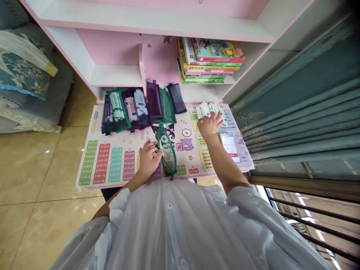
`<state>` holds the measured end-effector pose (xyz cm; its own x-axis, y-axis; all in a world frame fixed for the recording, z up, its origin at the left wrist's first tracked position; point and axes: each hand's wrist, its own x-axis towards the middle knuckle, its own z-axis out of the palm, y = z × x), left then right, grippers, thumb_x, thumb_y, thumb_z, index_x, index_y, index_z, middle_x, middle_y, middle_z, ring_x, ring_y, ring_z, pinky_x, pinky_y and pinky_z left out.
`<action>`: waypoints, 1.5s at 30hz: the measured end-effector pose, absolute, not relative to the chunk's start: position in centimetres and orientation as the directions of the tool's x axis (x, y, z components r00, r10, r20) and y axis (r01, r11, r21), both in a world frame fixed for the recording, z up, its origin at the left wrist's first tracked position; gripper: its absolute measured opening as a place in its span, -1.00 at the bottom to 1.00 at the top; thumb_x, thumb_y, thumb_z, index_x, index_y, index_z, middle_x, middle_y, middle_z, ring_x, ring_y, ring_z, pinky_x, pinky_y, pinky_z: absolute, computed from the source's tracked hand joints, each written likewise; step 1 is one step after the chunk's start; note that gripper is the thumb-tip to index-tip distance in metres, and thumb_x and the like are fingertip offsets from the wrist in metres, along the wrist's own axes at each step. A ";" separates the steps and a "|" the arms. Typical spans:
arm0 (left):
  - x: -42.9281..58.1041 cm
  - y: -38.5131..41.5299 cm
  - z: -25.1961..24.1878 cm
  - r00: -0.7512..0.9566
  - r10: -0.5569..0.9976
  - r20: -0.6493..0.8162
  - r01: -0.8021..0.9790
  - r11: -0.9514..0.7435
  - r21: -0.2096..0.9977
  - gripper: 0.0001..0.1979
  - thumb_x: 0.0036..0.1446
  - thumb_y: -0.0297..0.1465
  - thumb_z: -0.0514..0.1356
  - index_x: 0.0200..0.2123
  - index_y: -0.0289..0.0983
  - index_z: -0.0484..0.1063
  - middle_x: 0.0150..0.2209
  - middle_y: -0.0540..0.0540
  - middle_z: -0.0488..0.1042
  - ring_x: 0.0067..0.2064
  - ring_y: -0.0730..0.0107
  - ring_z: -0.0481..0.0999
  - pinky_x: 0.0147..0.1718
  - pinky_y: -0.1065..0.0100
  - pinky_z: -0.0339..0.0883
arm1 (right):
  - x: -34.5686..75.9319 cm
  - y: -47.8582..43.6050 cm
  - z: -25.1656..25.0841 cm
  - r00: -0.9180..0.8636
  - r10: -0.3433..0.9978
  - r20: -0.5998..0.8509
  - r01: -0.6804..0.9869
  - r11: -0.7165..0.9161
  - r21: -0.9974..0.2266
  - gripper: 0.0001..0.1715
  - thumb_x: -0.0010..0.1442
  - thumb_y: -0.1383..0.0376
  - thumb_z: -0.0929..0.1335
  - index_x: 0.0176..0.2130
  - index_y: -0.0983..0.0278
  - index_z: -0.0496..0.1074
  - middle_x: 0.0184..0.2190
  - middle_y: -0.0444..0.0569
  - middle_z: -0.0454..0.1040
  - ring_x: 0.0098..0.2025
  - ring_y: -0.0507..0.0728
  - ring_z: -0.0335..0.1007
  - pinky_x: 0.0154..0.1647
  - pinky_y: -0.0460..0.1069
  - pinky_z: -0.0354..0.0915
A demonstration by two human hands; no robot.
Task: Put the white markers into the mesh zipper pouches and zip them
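Observation:
My left hand pinches the edge of an open green mesh pencil pouch that lies on the desk mat. Farther back on the right, my right hand lies over a bundle of white markers, its fingers curled around them. Filled pouches of markers stand in a row at the back left. Three empty pouches, purple, green and dark blue, lie beside them.
A phone lies on the mat by my right forearm. A stack of books fills the pink shelf behind. Teal curtains hang close on the right; bedding is at the left.

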<state>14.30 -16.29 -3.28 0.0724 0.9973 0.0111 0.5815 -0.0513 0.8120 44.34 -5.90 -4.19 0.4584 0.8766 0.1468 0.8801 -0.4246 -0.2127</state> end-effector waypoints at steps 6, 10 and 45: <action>14.3 -16.2 -3.1 0.067 0.998 0.001 0.575 -0.040 0.817 -0.72 0.15 -0.27 0.23 -0.59 -0.18 0.43 0.08 -0.09 0.58 0.35 -0.06 0.30 0.32 -0.30 0.04 | 44.8 -4.3 -5.0 0.467 0.884 0.003 0.881 -0.465 -0.088 -0.66 0.21 0.27 0.30 -0.17 0.44 0.55 0.42 0.34 0.06 0.51 0.54 -0.41 0.39 0.58 -0.29; 14.3 -16.2 -3.2 0.062 0.998 -0.007 0.569 -0.029 0.822 -0.72 0.16 -0.28 0.22 -0.59 -0.18 0.42 0.09 -0.10 0.57 0.36 -0.08 0.28 0.32 -0.35 0.00 | 44.4 -3.9 -5.3 0.477 0.878 -0.024 0.877 -0.478 -0.045 -0.64 0.22 0.27 0.28 -0.20 0.46 0.57 0.42 0.33 0.06 0.51 0.51 -0.45 0.40 0.56 -0.30; 14.1 -16.2 -4.1 0.061 0.996 0.071 0.574 -0.093 0.814 -0.74 0.17 -0.29 0.20 -0.57 -0.18 0.42 0.06 -0.12 0.59 0.35 -0.02 0.31 0.33 -0.20 0.12 | 30.2 -18.9 -0.9 0.002 0.998 0.062 0.932 0.020 -0.361 -0.82 0.10 0.24 0.43 -0.51 0.24 0.55 0.32 0.08 0.34 0.47 0.51 -0.10 0.33 0.45 -0.02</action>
<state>14.10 -16.16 -4.10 0.0608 0.9956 0.0714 0.5740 -0.0934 0.8135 30.22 -18.92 -0.86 0.0025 0.9980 0.0624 0.9324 0.0202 -0.3608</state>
